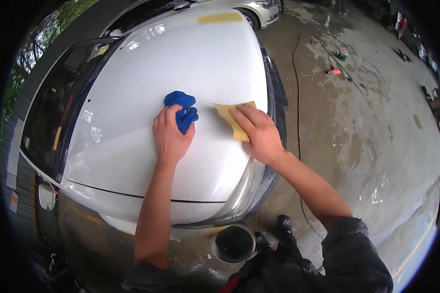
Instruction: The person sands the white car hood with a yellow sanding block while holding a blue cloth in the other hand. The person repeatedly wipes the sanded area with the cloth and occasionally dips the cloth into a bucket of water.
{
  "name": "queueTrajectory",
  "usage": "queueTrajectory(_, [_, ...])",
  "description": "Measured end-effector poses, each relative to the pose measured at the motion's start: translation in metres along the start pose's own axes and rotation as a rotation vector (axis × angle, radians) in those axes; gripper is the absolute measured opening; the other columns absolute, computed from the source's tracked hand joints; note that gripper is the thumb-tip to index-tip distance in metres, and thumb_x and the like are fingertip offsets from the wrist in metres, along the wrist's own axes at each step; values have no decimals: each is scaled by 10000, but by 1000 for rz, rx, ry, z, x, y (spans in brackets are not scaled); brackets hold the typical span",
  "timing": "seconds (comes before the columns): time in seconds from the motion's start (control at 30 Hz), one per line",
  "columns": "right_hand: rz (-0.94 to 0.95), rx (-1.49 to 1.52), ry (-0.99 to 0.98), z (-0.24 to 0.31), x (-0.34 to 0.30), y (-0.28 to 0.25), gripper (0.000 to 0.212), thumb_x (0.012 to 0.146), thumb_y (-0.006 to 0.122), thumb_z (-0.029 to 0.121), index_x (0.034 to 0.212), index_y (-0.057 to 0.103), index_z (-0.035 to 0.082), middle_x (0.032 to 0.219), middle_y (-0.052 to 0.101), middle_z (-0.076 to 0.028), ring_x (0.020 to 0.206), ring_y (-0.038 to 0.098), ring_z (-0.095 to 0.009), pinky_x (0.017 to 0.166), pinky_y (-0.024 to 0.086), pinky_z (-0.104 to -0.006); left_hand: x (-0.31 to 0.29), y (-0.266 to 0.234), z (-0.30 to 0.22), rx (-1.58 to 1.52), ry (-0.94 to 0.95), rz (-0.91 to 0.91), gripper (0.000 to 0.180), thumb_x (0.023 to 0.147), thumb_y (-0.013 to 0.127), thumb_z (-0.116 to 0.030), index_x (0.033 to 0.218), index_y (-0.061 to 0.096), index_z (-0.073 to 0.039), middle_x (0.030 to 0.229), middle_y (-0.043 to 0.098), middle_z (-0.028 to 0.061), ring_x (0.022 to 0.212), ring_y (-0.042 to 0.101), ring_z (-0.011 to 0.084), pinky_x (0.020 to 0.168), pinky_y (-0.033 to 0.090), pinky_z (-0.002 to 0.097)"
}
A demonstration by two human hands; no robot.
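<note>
A white car hood (181, 58) spreads out under both of my hands. My left hand (172, 134) is closed on a crumpled blue cloth (180, 98), which rests on the hood near its middle. To the right of it, my right hand (260, 132) grips a yellowish sheet of sandpaper (230, 117) by its right part, thumb below and fingers on top. The sheet's left corner curls up off the paint near the hood's front edge. A strip of yellow sheet (220, 18) lies on the far side of the hood.
Below the headlight (237, 195) a bucket (233, 244) stands on the floor by my feet. A dark hose (298, 107) runs along the wet concrete at right, near a red tool (334, 72) and a green can (342, 55). A silver car (259, 12) is parked beyond.
</note>
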State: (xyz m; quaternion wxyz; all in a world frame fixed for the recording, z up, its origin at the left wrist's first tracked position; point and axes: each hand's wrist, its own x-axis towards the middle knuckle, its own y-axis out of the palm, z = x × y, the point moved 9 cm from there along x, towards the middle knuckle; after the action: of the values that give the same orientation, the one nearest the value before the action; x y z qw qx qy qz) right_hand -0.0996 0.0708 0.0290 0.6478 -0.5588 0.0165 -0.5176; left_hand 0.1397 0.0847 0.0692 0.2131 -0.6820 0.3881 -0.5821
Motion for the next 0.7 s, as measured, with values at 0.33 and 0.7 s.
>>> queueTrajectory(0.33, [99,5,-247,37,15,12,726,762,839,221,1412,633,-29,1427,537,-263,1400,512,-463,1204,419,-538,10,4,2,84,-52,-36,524,790,916,-237,1234,654,-144,1370,642,161,1266,590,413,1054,486,513])
queueTrajectory(0.7, [232,187,-637,-4,22,17,684,804,778,174,1453,617,32,1562,562,-163,1471,513,-358,1209,401,-519,45,51,-28,41,-9,-34,294,723,828,-119,964,661,-129,1028,628,92,992,607,370,856,556,464])
